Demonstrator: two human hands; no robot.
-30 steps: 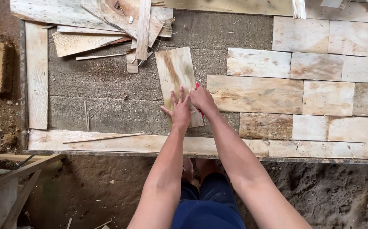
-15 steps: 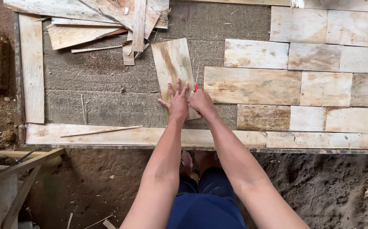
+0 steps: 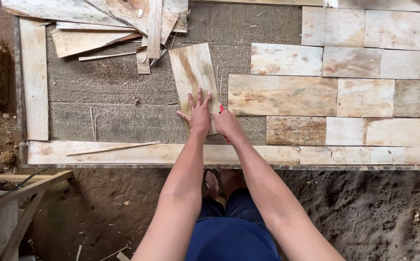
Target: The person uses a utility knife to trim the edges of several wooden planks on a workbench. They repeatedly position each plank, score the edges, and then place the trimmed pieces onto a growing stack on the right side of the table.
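left hand [image 3: 199, 113] spread flat, pinning pale wood panel [image 3: 194, 79] to grey board [image 3: 113, 92]; right hand [image 3: 227, 123] closed around red pencil [image 3: 222, 110] at panel's edge, beside laid wood pieces [image 3: 282, 94], seemingly for marking.

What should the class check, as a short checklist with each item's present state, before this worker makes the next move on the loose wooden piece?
1. Left hand flat on the loose wooden piece, fingers spread: ok.
2. Right hand gripping a red tool: ok; the kind of tool cannot be told.
3. Left fingers clear of the tool's tip: cannot tell, the hands are close together.
4. Piece lying flat on the grey board: ok.
5. Piece lined up with the laid wooden tiles: not ok, it sits tilted and apart from them.
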